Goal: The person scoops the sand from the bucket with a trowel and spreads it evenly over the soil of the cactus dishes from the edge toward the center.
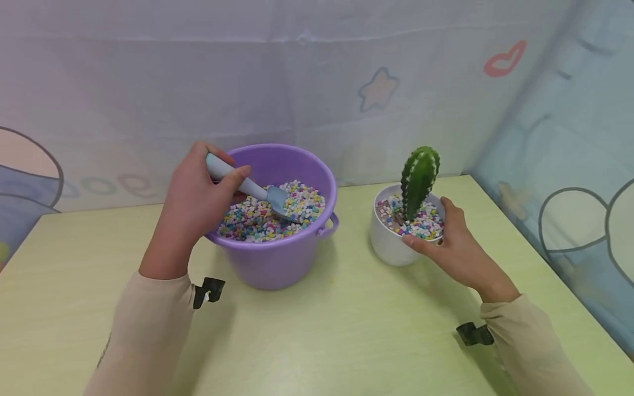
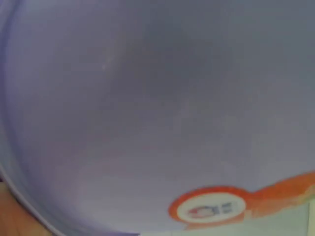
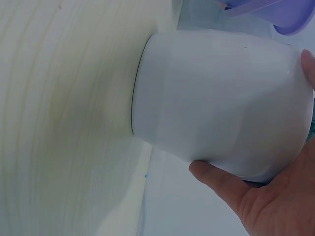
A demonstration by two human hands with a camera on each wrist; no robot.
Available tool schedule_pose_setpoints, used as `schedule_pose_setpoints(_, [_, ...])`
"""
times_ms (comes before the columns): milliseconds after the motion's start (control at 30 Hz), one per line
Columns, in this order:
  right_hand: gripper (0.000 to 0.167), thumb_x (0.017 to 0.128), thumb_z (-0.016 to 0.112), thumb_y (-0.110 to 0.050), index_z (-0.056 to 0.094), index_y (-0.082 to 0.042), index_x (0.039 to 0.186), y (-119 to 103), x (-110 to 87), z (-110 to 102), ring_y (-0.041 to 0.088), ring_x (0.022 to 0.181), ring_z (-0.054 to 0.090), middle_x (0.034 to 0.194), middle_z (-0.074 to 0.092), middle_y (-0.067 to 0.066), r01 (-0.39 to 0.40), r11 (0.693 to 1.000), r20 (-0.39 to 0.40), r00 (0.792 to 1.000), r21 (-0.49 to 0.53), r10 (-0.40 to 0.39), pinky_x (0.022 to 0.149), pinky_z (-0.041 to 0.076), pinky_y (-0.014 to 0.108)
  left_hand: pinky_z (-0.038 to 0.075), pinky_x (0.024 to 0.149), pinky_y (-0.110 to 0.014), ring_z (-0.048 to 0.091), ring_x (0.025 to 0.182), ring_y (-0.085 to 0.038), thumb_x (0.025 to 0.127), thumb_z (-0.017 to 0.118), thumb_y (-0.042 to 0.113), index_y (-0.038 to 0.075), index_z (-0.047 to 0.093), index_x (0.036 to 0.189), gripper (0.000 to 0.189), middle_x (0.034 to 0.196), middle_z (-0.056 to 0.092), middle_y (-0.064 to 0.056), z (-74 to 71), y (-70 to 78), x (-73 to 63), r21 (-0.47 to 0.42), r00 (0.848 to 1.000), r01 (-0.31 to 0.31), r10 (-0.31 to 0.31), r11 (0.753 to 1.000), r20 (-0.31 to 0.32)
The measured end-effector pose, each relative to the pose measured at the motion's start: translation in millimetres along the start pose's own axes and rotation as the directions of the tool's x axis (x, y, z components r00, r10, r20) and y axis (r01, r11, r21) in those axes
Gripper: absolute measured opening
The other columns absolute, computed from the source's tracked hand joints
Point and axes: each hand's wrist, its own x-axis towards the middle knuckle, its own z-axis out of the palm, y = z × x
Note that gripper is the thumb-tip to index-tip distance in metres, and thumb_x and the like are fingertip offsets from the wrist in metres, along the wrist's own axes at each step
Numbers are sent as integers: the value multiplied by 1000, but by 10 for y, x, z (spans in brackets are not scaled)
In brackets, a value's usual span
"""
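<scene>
My left hand (image 1: 190,206) grips the pale blue handle of a small toy shovel (image 1: 252,188) over the purple bucket (image 1: 272,267). The shovel's blade slants down onto the multicoloured pebbles (image 1: 250,228) inside. In the left wrist view, the bucket's wall (image 2: 147,123) fills nearly everything, with an orange label (image 2: 211,209) low down. To the right, my right hand (image 1: 463,250) holds a white pot (image 1: 388,242) by its right side, thumb at the front rim. A green cactus (image 1: 418,179) stands in the pot, with pebbles and a brown patch around it.
Bucket and pot stand apart on a pale yellow-green wooden table (image 1: 317,341). A printed cloth backdrop (image 1: 198,88) rises right behind the table and along its right side. The bucket's small side loop (image 1: 331,225) juts out toward the pot.
</scene>
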Motion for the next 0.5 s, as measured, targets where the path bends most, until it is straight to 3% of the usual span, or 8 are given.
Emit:
schedule_pose_setpoints(100, [109, 91, 67, -49, -9, -3, 154, -4, -2, -3, 44, 137, 20, 153, 6, 28, -2, 1000, 1, 1000, -4, 2, 105, 23, 64, 56, 70, -29, 72, 78, -25, 98, 63, 21, -4, 40, 115, 38, 101, 57, -19, 10, 20, 14, -9, 999, 39, -39, 999, -2])
schedule_pose_setpoints(233, [108, 91, 67, -48, -9, -4, 154, 0, -11, -12, 44, 137, 21, 153, 7, 28, 0, 1000, 3, 1000, -5, 0, 105, 24, 64, 56, 70, -28, 72, 78, -22, 97, 65, 11, -3, 45, 107, 26, 103, 63, -20, -2, -11, -7, -42, 996, -67, 69, 997, 55])
schedule_pose_setpoints(300, [108, 91, 67, -47, -9, -4, 154, 2, -19, -21, 44, 137, 20, 153, 7, 28, 2, 1000, 1, 1000, -5, -2, 105, 24, 65, 54, 71, -25, 70, 82, -17, 95, 65, 4, -1, 51, 100, 16, 105, 68, -17, -10, -33, -25, -56, 980, -162, 167, 985, 108])
schedule_pose_setpoints(400, [108, 91, 67, -47, -9, -4, 154, 4, -28, -40, 44, 137, 20, 153, 7, 28, 2, 1000, -3, 1000, -4, -2, 105, 23, 64, 50, 72, -24, 66, 92, -15, 93, 66, -2, 3, 56, 91, 12, 105, 72, -8, -14, -57, -54, -65, 944, -275, 282, 959, 171])
schedule_pose_setpoints(467, [108, 92, 67, -47, -9, -4, 154, 6, -26, -48, 44, 137, 20, 153, 6, 28, 3, 1000, 0, 1000, -4, -3, 105, 23, 65, 47, 70, -24, 64, 93, -16, 92, 65, -4, 4, 56, 90, 13, 107, 72, -5, -12, -61, -65, -58, 928, -314, 319, 948, 194])
schedule_pose_setpoints(500, [108, 92, 67, -47, -10, -5, 154, 7, -25, -51, 45, 137, 19, 153, 6, 28, 1, 1000, 1, 1000, -8, -1, 105, 23, 65, 47, 70, -24, 64, 91, -16, 93, 65, -4, 5, 55, 91, 13, 106, 72, -4, -8, -59, -69, -45, 929, -313, 315, 949, 192])
